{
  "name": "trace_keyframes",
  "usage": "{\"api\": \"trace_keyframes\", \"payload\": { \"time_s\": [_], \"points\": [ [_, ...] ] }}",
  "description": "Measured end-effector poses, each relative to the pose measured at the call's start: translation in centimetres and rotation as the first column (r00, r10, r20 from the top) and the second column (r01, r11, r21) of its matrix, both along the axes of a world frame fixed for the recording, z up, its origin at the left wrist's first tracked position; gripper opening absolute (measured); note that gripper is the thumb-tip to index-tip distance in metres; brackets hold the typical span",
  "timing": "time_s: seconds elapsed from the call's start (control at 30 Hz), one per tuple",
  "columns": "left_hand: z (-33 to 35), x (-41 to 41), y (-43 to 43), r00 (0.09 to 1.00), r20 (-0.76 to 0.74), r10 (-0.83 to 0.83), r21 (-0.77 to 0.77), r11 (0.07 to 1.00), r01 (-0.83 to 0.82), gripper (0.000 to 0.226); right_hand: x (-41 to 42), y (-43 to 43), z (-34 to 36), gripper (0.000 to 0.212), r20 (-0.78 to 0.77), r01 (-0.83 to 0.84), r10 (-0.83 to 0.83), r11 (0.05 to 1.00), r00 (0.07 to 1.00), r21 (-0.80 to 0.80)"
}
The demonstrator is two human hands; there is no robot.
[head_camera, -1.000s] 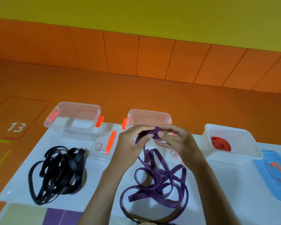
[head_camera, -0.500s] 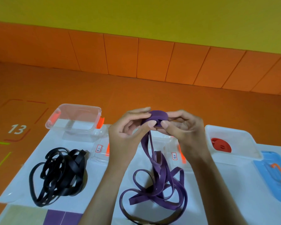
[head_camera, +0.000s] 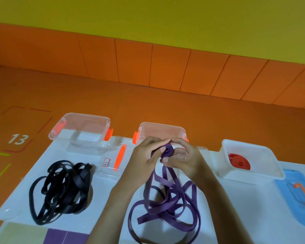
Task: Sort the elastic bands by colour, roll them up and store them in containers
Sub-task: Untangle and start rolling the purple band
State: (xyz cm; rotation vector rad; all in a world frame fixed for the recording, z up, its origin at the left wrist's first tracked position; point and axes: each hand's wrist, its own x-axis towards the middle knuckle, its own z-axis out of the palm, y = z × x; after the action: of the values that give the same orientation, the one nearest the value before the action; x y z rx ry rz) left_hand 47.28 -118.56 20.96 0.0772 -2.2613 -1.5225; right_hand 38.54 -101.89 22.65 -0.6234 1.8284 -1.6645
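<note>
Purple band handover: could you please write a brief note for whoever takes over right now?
Left hand and right hand: the fingers of both pinch the started roll of the purple band, held in front of the middle box.
Most of the purple band lies loose on the table.
Black band: unrolled heap before the left box.
Done: red roll is in the white box.
Left: finish rolling purple and box it; roll and box black.
</note>
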Motion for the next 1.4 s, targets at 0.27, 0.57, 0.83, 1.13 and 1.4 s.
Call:
{"api": "trace_keyframes", "payload": {
  "time_s": [0.27, 0.57, 0.83, 1.13, 1.4],
  "points": [
    [-0.4, -0.4, 0.5, 0.997, -0.019, 0.078, 0.146, 0.986, -0.074, 0.031, 0.1, -0.2, 0.2, 0.019, 0.141, 0.168, -0.149, 0.976, 0.979, -0.137],
    [0.4, -0.3, -0.1, 0.983, -0.137, 0.121, 0.320, 0.945, -0.072, 0.033, 0.2, -0.2, 1.3, 0.023, 0.029, 0.107, -0.104, 0.988, 0.994, -0.111],
    [2.0, 0.2, -0.7, 0.992, -0.107, 0.064, 0.341, 0.940, -0.024, 0.040, -0.5, 0.3, 2.7, 0.022, -0.018, 0.079, -0.083, 0.983, 0.996, -0.164],
    [3.1, 0.7, -1.2, 0.979, -0.200, 0.047, 0.315, 0.949, 0.019, 0.039, -0.1, -0.1, 2.7, 0.022, 0.015, 0.046, -0.044, 0.976, 0.999, -0.213],
    [3.1, 0.2, -0.9, 0.986, -0.163, -0.022, -0.019, 1.000, 0.019, 0.036, -0.7, 0.5, 3.9, 0.027, -0.076, 0.023, -0.033, 0.992, 0.997, -0.124]
  ]
}}
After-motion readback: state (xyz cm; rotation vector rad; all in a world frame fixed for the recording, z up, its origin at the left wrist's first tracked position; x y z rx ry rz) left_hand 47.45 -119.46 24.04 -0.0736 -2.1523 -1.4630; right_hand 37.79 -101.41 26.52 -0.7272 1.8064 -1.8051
